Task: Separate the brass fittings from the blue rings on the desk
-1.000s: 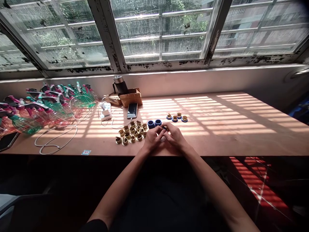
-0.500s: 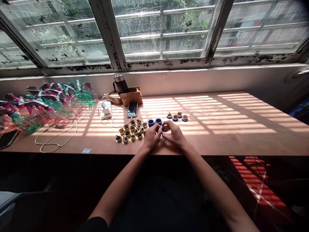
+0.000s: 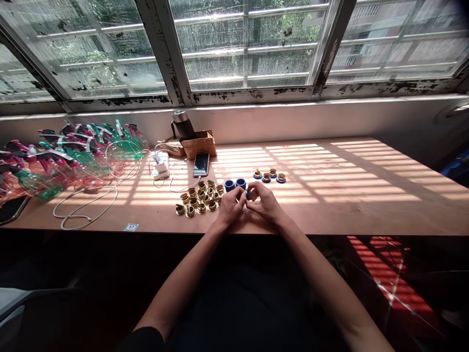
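The small blue-and-brass fitting (image 3: pixel 248 194) sat just above the desk's front edge, pinched between the fingers of the right hand (image 3: pixel 265 203), with the left hand (image 3: pixel 230 207) closing on it from the other side. Both hands were curled inward and almost met, so the fingers hid most of the piece; only a blue edge and a sliver of brass showed, and its exact shape could not be made out. Below the hands, a silvery coiled piece (image 3: pixel 245 209) was mostly covered, and whether it touched either hand could not be told.

Compared with the earliest frame, more blue showed between the fingers, and less of the silvery piece was visible.

Just beyond the hands stood two blue rings (image 3: pixel 235 184). To the left lay a cluster of brass fittings (image 3: pixel 198 198), and to the right three brass-and-blue assemblies (image 3: pixel 268 177). Farther back were a smartphone (image 3: pixel 201 165), a cardboard box (image 3: pixel 198 144), a white charger (image 3: pixel 160 165), and a steel flask (image 3: pixel 182 124). A row of spray bottles (image 3: pixel 73 159) crowded the far left, and the bottles at the edge were cut off by the frame.
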Demonstrator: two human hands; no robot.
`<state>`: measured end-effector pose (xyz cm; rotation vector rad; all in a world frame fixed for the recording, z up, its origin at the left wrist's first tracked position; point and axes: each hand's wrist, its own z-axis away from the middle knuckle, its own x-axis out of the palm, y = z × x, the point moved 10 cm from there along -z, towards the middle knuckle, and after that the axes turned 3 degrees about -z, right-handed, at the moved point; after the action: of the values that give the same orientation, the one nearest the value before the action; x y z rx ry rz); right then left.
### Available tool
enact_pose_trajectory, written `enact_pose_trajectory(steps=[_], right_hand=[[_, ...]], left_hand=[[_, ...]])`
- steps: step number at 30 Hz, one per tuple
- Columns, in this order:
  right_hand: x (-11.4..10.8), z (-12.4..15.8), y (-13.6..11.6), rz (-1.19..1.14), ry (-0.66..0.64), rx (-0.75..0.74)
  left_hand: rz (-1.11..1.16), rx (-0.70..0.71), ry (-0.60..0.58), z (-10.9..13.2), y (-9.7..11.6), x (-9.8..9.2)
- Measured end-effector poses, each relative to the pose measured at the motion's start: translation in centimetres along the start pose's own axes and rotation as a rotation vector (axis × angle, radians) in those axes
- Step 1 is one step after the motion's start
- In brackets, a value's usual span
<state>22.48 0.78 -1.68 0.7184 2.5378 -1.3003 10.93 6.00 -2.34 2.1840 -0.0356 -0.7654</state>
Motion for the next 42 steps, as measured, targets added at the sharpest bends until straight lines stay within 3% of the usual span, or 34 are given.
enact_pose_trajectory(steps=[28, 42], right_hand=[[-0.3, -0.2, -0.8, 0.124, 0.054, -0.094], [0.5, -0.2, 0.1, 0.126, 0.018, -0.036]], left_hand=[[0.002, 0.02, -0.046, 0.1, 0.4, 0.5], [-0.058, -0.004, -0.011, 0.2, 0.1, 0.1]])
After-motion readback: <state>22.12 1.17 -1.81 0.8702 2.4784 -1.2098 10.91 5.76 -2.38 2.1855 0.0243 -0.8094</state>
